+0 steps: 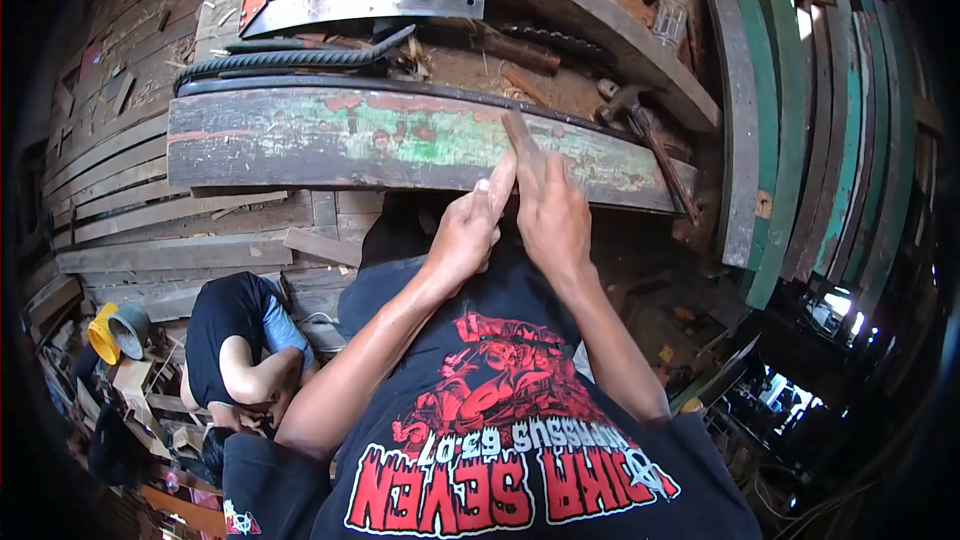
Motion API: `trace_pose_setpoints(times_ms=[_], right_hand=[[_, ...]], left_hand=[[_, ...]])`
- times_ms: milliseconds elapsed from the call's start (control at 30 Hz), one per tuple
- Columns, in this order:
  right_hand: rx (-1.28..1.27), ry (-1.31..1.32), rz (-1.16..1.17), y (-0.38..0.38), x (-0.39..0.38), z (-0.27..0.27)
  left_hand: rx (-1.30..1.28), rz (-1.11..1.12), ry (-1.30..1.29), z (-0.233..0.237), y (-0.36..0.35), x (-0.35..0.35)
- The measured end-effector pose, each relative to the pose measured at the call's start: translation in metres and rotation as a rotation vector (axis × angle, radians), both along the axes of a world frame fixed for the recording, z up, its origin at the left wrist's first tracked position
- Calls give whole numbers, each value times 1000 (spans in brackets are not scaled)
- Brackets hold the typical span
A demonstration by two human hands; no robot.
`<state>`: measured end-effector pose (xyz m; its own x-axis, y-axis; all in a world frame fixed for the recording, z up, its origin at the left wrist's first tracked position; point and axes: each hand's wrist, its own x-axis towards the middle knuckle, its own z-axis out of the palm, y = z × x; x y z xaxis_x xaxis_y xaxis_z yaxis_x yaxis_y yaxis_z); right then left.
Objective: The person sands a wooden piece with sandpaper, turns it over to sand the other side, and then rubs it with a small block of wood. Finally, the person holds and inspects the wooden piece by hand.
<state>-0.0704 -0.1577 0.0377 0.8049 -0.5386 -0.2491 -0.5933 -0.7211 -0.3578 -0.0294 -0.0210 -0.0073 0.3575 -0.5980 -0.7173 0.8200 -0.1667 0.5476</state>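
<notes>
My left hand (465, 232) is closed around a narrow pale wooden piece (504, 178) that points up and away from me. Close beside it, my right hand (553, 215) grips a flat brown wooden stick (517, 132), whose far end lies over the worn plank. The two held pieces meet or cross between my hands; their exact contact is hard to make out. Both hands are at the near edge of the long plank (400, 140), which has peeling green and reddish paint.
Beyond the plank lie a metal square (380, 4), a ribbed bar (290, 62), a hammer (652, 145) and a clear bottle (669, 18). Green-painted boards (765, 130) stand at the right. Another person (235, 350) bends down at the lower left, near yellow and grey buckets (128, 330).
</notes>
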Motion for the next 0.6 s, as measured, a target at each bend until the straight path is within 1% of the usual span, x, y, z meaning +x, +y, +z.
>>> trace_pose_setpoints(times_ms=[67,100,200,233,267,333,367,467,600], right_hand=[[78,-152,-27,7,-16,0],[70,-140,-14,6,-14,-2],[56,87,-31,-1,4,-2],[54,74,-40,1,1,-1],[81,-23,-48,5,-6,1],[140,-214,-57,14,-19,0],[113,-252,-49,13,-19,-8],[173,-53,-93,5,-12,-9],[108,-92,-87,12,-10,0]], left_hand=[[-4,13,-53,0,-1,5],[-5,23,-82,-4,-3,3],[16,15,-186,-9,-4,-11],[25,8,-243,-14,-4,-11],[37,5,-305,-19,-4,-9],[-11,27,-105,-5,-2,5],[-23,20,-60,-2,-3,5],[-43,-37,8,0,-3,6],[-128,-34,197,-3,3,14]])
